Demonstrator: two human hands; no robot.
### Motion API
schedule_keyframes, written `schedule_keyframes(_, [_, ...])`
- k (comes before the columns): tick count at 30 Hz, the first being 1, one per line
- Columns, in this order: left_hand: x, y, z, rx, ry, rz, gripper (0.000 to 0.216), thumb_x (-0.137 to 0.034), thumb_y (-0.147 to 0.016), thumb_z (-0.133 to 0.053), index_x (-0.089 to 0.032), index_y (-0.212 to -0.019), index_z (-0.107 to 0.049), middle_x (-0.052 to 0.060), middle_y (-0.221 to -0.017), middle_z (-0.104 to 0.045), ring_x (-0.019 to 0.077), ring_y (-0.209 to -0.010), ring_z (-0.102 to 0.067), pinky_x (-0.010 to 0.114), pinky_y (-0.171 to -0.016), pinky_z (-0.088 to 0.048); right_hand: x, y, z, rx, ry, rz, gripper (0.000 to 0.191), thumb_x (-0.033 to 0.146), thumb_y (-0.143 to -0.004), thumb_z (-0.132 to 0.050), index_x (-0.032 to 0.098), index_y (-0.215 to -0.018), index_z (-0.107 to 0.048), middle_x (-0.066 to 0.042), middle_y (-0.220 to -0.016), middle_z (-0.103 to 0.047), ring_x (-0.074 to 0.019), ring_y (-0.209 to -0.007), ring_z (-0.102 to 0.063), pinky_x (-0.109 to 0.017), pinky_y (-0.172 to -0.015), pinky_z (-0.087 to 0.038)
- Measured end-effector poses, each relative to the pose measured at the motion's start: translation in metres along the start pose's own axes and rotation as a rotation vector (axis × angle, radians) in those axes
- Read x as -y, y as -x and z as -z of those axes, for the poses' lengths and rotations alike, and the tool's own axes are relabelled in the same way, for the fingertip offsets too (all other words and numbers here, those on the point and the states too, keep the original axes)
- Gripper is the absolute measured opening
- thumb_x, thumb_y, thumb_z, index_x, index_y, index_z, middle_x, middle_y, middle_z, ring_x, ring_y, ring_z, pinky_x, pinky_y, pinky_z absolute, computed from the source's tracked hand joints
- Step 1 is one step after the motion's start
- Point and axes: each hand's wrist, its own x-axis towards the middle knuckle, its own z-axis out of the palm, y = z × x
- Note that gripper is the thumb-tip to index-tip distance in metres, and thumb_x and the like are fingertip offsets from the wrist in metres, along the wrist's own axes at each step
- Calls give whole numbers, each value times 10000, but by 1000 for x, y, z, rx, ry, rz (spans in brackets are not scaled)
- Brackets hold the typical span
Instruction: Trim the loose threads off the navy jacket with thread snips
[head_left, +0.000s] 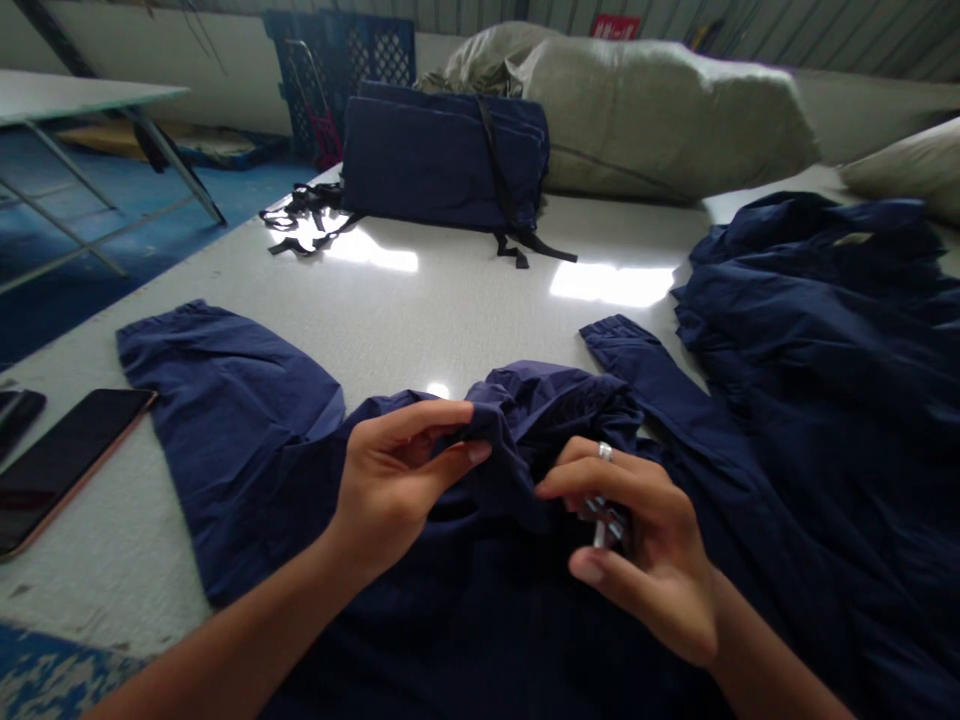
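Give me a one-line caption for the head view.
Left hand pinches gathered cloth of a navy long-sleeved garment on a white table, ringed right hand beside it.

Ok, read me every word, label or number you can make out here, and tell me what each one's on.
No text is legible.
Red sign on the back wall: white characters, too blurred to read.
Pale tag on the navy garment pile: too small to read.
Small blue-and-white item in the right hand: markings too small to read.
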Motion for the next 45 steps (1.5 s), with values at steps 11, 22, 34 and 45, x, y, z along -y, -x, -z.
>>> schedule_keyframes(11, [7,5,-3,103,155,185,193,-170,-780,-870,-242,-959,-860,42,-906,-838,157,-827,-787,194,-744,-630,1,-4,-2,-179,195,79,171,326,-1009,-606,219,-1122,-677,-10,-865,-649,-135,-731,-595,-268,-657,-462])
schedule_keyframes(22, [2,7,-12,179,73,22,523,-3,-641,-918,-236,-1047,-684,-21,-807,-773,122,-727,-735,190,-711,-614,12,0,-13,-183,168,-54,153,262,-904,-769,251,-1041,-703,11,-814,-691,-107,-582,-595,-220,-514,-469])
schedule_keyframes(34, [4,9,-11,270,-281,-300,218,-50,-802,-811,-172,-982,-790,69,-872,-772,169,-789,-731,249,-712,-596,10,-1,-19,-217,222,96,215,71,-873,-694,212,-1033,-714,3,-752,-656,-101,-531,-545,-233,-472,-405])
schedule_keyframes(45, [3,8,-10,327,-452,-326,176,-107,-801,-790,-195,-898,-671,55,-848,-701,184,-766,-674,298,-688,-557,7,1,-13,-166,158,-86,85,158,-940,-655,222,-888,-676,20,-736,-633,-110,-602,-570,-242,-560,-443])
